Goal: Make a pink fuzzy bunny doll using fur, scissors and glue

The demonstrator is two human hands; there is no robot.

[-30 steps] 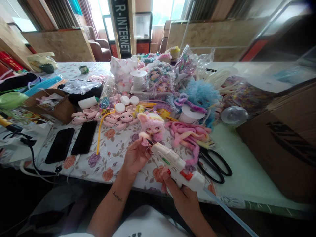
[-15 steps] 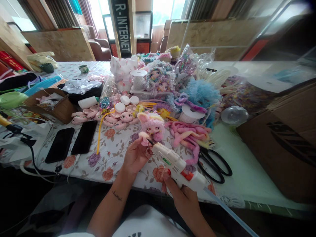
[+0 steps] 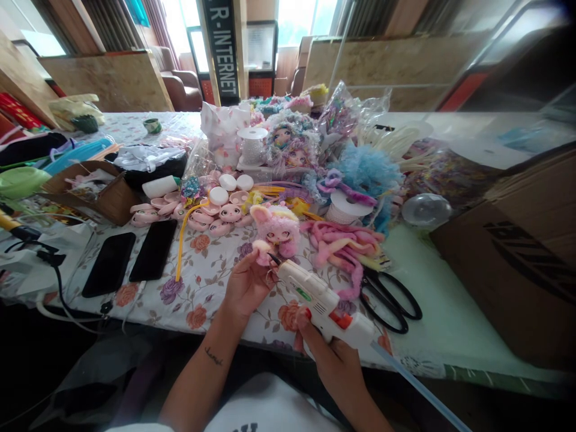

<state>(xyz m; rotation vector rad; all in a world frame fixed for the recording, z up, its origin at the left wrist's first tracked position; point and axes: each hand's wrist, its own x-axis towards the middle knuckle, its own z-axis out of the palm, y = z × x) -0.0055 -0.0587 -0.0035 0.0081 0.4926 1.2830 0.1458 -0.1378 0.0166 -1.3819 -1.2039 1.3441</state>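
Observation:
My right hand (image 3: 330, 351) is wrapped around a white glue gun (image 3: 310, 288), with a clear glue stick (image 3: 414, 384) jutting from its back. The gun's dark nozzle points at a small fluffy cream-and-pink piece (image 3: 261, 249) pinched by my left hand (image 3: 252, 285). Whether the nozzle touches the piece, I cannot tell. Just behind stands a fuzzy pink doll (image 3: 279, 231) with a painted face and upright ear. The fluffy piece overlaps the doll in view, so it is unclear whether they are joined.
Black scissors (image 3: 391, 300) and pink fuzzy strips (image 3: 344, 240) lie to the right, beside a large cardboard box (image 3: 517, 258). Two black phones (image 3: 153, 249) rest at left. Pink doll faces (image 3: 229, 213), a yellow strip (image 3: 181, 246) and thread spools (image 3: 252, 147) crowd the floral tablecloth (image 3: 198, 294).

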